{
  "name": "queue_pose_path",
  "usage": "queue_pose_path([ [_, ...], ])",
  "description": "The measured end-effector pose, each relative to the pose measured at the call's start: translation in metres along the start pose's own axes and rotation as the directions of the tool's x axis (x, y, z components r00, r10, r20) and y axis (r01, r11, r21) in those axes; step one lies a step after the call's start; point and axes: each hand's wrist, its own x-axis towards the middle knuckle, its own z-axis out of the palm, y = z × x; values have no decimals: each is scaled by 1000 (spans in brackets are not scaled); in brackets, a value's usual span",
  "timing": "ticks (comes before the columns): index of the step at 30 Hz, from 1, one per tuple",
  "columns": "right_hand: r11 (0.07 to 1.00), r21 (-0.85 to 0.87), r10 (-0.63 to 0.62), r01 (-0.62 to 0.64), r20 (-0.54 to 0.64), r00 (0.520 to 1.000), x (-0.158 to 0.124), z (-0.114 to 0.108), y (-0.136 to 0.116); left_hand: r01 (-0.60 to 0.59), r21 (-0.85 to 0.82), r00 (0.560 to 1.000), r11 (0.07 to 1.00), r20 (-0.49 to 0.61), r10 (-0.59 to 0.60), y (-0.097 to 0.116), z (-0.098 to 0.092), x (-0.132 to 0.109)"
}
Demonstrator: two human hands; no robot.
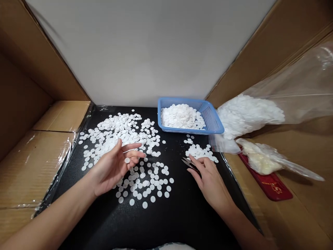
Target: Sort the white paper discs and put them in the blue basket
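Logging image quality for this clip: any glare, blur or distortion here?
Head view: glints on the clear bag and left cardboard panel; discs in the blue basket nearly washed out; cardboard walls splay outward, likely lens distortion; upper right corner dim; no obvious blur on left hand or right hand.

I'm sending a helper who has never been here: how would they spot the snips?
Start at the blue basket at the back of the black surface, then look below it to the small pile of white discs. Just below that pile is the person's right hand. The snips are in its fingers: dark and pointed, unlike the round white discs nearby.
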Motion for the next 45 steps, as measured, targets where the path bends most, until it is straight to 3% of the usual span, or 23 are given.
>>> queue_pose_path([
  [5,995,-84,-63,50,-170,983,6,-15,-10,65,-55,977,996,208,-52,-12,32,22],
  [11,933,201,-248,300,-245,937,22,-26,-44,152,-79,919,985,379,-111,-41,85,38],
  [14,893,310,-250,325,-258,933,25,-23,-47,157,-118,925,981,365,-105,-62,107,43],
  [16,896,341,-224,285,-207,952,26,-22,-41,131,-103,932,986,353,-87,-72,111,43],
  [18,929,301,-177,215,-147,973,28,-22,-26,37,16,932,999,361,-40,-78,106,38],
  [20,972,190,-115,140,-137,984,31,-24,-5,-146,241,920,959,391,41,-76,92,28],
  [23,997,47,-59,67,-148,987,37,-27,24,-424,605,867,673,487,108,-65,59,10],
  [27,997,26,-64,69,-159,985,48,-26,24,-537,765,843,354,492,217,-54,7,2],
  [30,974,165,-147,158,-75,986,61,-12,-6,-519,838,826,168,441,350,-52,-16,7],
  [32,947,252,-207,199,5,978,71,1,-28,-490,868,815,79,424,394,-49,-23,12],
  [35,948,234,-245,217,97,965,84,20,-48,-440,898,800,-13,398,450,-43,-26,19],
  [39,954,191,-260,232,143,955,89,29,-54,-397,913,765,-91,383,518,-34,-34,31],
  [45,929,257,-305,265,132,943,83,26,-55,-370,907,743,-200,418,523,-30,-42,50],
])
